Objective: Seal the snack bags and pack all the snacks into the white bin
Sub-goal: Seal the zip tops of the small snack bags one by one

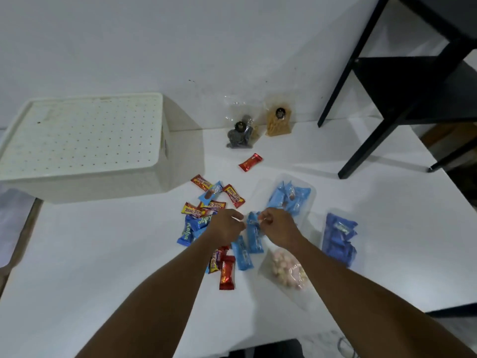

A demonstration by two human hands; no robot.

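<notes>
A white table (pixel 103 254) runs back to a white wall, with a black stand (pixel 387 86) at the far right. Nearest, a clear bag of pale sweets (pixel 289 272) lies beside the right forearm. It looks soft and crushable, so it is best lifted by its film edge. A red bar (pixel 227 273) lies just left of it.

Next, the left hand (pixel 227 228) and right hand (pixel 277 227) sit close together with fingers curled. Each pinches the top of a light-blue packet (pixel 254 236) lying between them. Whether clear film surrounds the packet is too blurred to tell. It is probably light, thin and slippery, so the hold belongs at the top seam, not the middle.

Beyond lie a dark-blue bag (pixel 339 239), a clear bag of light-blue snacks (pixel 289 197) and loose wrappers (pixel 211 197). Further left stands the white bin (pixel 85 140), perforated face up. Two small clear bags, one dark (pixel 240 133) and one tan (pixel 278 122), lean at the wall.
</notes>
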